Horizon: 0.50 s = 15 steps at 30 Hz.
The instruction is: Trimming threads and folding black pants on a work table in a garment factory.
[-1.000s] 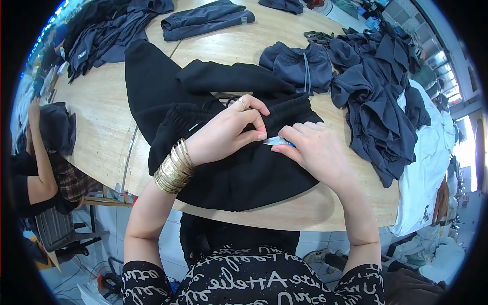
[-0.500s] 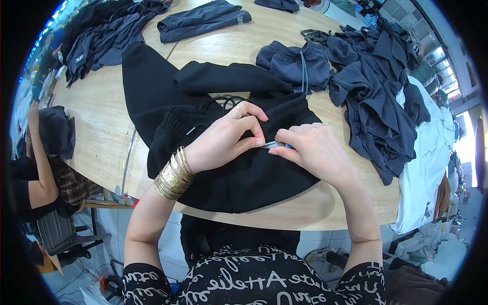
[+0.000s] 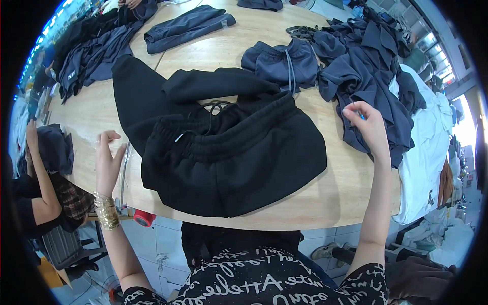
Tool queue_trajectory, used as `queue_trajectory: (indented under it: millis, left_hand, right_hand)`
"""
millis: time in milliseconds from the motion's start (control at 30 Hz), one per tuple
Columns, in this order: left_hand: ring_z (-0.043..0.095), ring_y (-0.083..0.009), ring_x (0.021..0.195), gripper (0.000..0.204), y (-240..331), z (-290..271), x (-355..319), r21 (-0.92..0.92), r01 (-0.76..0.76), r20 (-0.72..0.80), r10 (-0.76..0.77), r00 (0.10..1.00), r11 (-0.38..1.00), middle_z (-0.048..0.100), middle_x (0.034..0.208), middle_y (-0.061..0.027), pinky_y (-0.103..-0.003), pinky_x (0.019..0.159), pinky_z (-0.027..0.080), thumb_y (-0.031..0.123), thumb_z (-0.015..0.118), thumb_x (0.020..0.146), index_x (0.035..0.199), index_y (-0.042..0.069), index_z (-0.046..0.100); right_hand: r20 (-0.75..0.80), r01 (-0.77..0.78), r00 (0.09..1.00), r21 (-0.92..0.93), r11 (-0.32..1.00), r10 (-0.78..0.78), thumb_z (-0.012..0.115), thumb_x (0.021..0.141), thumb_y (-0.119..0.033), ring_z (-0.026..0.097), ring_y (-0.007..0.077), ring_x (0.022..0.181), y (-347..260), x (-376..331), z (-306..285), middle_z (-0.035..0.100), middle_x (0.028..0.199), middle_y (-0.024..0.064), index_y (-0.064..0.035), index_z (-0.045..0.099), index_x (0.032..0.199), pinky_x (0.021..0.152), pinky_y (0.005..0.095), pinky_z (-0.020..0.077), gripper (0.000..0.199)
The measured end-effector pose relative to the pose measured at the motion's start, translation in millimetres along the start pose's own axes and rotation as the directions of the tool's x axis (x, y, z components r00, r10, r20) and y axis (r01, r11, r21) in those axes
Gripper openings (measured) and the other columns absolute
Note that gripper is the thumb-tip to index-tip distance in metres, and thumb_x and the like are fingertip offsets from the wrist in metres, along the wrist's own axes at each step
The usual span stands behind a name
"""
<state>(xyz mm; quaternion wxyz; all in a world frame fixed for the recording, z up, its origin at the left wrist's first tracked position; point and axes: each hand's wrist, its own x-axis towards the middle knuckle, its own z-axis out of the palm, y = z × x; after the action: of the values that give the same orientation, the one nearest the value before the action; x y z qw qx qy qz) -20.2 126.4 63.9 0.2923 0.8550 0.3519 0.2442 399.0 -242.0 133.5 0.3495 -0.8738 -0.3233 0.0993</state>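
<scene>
Black drawstring sweatpants (image 3: 244, 168) lie before me on the table, with the gathered elastic waistband towards the far side and a leg stretching to the upper left. A black cord with a pale tip trails from the waistband. My left hand (image 3: 108, 162), gold bangles at its wrist, hovers left of the pants with fingers loosely bent apart, nothing in them. My right hand (image 3: 367, 124) is raised to the right, away from the pants, beside a heap of dark garments. Its fingers are closed around small thread snips (image 3: 362, 117), mostly hidden, with only a blue bit showing.
Folded navy shorts (image 3: 282, 63) sit behind the pants. Dark blue garments (image 3: 366, 76) heap up at the right, next to white cloth (image 3: 424, 152). Folded dark trousers (image 3: 188, 28) and another pile (image 3: 96, 56) lie further off. A co-worker's arm (image 3: 46, 178) shows at left.
Both hands have let go of the black pants and moved apart, left hand leftward, right hand up and rightward with the snips. The waistband now shows uncovered.
</scene>
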Motion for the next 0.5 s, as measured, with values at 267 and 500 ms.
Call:
queue_trajectory:
  millis: [267, 500]
  left_hand:
    - [0.061, -0.0234, 0.099, 0.055, 35.2, 35.6, 9.7, -0.127, 0.132, 0.407, -0.07, 0.911, 0.983, 0.065, 0.105, -0.0168, -0.032, 0.089, 0.047, 0.027, 0.074, 0.08, 0.12, -0.004, 0.054]
    - [0.061, -0.0197, 0.095, 0.029, 57.1, -21.2, 13.7, -0.014, -0.398, -0.432, 0.354, 0.83, 0.917, 0.064, 0.097, -0.009, -0.032, 0.086, 0.047, 0.001, 0.062, 0.079, 0.107, 0.001, 0.056]
  right_hand:
    - [0.339, 0.047, 0.938, 0.073, 0.996, -0.069, 0.078, 0.068, -0.016, 0.058, 0.0129, 0.09, -6.7, 38.8, 69.9, 0.065, 0.093, 0.0042, -0.0008, 0.068, 0.106, 0.086, 0.025, 0.042, 0.042]
    - [-0.425, 0.445, 0.866, 0.413, 0.794, -0.264, 0.051, 0.076, 0.008, 0.055, 0.0083, 0.08, -42.2, 17.3, 10.0, 0.061, 0.093, 0.0013, -0.0031, 0.06, 0.084, 0.072, 0.0191, 0.042, 0.016]
